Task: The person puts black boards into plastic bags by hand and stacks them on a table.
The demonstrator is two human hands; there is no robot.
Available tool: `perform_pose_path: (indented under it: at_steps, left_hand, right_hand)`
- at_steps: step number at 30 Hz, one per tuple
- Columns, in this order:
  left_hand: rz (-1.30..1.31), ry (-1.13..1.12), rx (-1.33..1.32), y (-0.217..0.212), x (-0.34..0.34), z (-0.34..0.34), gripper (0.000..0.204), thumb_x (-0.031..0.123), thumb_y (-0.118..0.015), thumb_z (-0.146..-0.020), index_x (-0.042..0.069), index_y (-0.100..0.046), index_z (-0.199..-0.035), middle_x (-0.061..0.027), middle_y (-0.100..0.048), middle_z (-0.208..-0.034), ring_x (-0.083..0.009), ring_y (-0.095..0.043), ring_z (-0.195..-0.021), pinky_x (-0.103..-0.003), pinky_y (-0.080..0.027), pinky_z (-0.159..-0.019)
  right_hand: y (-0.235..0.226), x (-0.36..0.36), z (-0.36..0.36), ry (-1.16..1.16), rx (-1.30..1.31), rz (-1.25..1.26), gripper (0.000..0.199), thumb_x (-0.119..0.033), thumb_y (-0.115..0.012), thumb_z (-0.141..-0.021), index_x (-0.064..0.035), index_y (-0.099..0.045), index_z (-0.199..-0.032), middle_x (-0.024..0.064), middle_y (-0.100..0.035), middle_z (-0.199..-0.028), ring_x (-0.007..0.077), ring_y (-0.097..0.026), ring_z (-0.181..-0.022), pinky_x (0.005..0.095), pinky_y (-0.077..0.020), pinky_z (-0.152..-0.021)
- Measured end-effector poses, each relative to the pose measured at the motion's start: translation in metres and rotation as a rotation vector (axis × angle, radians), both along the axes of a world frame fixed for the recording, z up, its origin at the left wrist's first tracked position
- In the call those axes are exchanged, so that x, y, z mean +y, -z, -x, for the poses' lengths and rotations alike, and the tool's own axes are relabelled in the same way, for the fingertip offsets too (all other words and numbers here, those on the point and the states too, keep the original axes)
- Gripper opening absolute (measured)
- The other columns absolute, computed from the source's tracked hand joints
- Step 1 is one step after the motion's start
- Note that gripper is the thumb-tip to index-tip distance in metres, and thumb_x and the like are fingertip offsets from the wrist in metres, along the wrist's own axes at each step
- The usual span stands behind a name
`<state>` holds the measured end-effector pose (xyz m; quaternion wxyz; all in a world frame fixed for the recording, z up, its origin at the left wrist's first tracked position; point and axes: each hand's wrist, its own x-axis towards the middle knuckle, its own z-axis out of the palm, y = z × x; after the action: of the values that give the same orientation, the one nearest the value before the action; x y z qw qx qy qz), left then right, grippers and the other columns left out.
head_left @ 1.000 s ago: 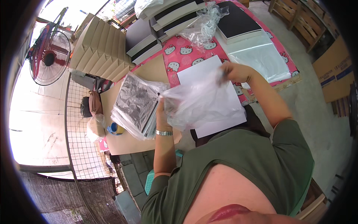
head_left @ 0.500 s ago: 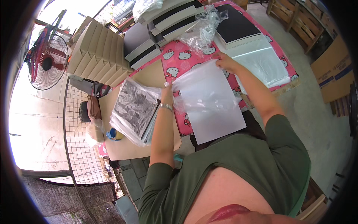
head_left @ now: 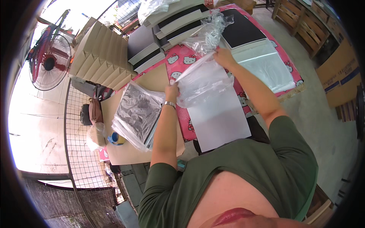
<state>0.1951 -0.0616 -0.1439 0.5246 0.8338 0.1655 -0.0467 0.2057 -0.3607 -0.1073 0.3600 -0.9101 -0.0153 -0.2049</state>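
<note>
A clear plastic bag point(head_left: 201, 85) stretches between my two hands and covers the far part of a white sheet or stack of sheets point(head_left: 220, 123). The near part of the white sheets lies bare, at the table's front edge by my body. My left hand point(head_left: 172, 91) is closed on the bag's left corner. At its far right corner, my right hand point(head_left: 224, 57) grips the bag too, with the fingers pinched. Left of my left forearm rests a pile of plastic-wrapped dark sheets point(head_left: 137, 110) on brown paper point(head_left: 167, 146).
Brown-wrapped packs point(head_left: 100, 53) and black-and-white stacks point(head_left: 142, 45) stand at the far left. Crumpled clear plastic point(head_left: 209, 34), a black-topped stack point(head_left: 243, 28) and flat plastic bags point(head_left: 266, 70) lie on the pink patterned tablecloth point(head_left: 182, 70). A tape roll point(head_left: 116, 138) sits left; a fan point(head_left: 49, 62) stands beyond.
Both hands have moved slightly, the right one farther away, drawing the plastic bag away from me. More of the white sheets' near part is now uncovered.
</note>
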Motion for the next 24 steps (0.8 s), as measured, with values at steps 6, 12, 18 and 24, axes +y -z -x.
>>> perform_pose_path:
  at_steps: [6, 12, 18, 24]
  left_hand:
    - [0.234, 0.048, -0.049, -0.168, 0.020, 0.024, 0.019, 0.023, -0.067, -0.074, 0.006, -0.060, -0.075, 0.0005, -0.051, -0.060, -0.0108, -0.042, -0.045, -0.023, -0.032, -0.042]
    - [0.589, 0.245, 0.000, -0.262, 0.041, 0.080, 0.023, 0.017, -0.063, -0.078, 0.000, -0.059, -0.093, -0.0079, -0.062, -0.076, -0.0163, -0.058, -0.057, -0.026, -0.049, -0.054]
    - [0.895, 0.165, 0.042, -0.257, 0.041, 0.129, 0.021, 0.015, -0.059, -0.080, 0.000, -0.060, -0.094, -0.0110, -0.065, -0.084, -0.0191, -0.064, -0.067, -0.029, -0.054, -0.057]
    - [0.852, 0.185, 0.098, -0.203, 0.071, 0.203, 0.029, 0.018, -0.059, -0.080, 0.001, -0.057, -0.104, -0.0084, -0.063, -0.083, -0.0163, -0.060, -0.060, -0.021, -0.048, -0.046]
  right_hand:
    - [-0.143, -0.022, 0.030, -0.380, 0.508, -0.894, 0.019, -0.013, -0.049, -0.083, -0.0013, -0.061, -0.093, 0.0061, -0.062, -0.080, 0.0160, -0.062, -0.072, 0.0330, -0.0507, -0.063]
    - [-0.225, -0.015, 0.096, -0.585, 0.412, -0.988, 0.019, -0.008, -0.051, -0.083, -0.0026, -0.054, -0.101, 0.0034, -0.059, -0.088, 0.0099, -0.059, -0.073, 0.0247, -0.0501, -0.063]
    - [-0.198, -0.042, 0.146, -0.603, 0.468, -1.007, 0.027, -0.005, -0.056, -0.077, -0.0011, -0.054, -0.104, 0.0026, -0.059, -0.085, 0.0072, -0.059, -0.067, 0.0258, -0.0530, -0.062]
    - [-0.167, -0.040, 0.222, -0.675, 0.607, -1.188, 0.024, -0.007, -0.059, -0.078, -0.0018, -0.055, -0.101, 0.0047, -0.061, -0.088, 0.0118, -0.061, -0.069, 0.0259, -0.0528, -0.061]
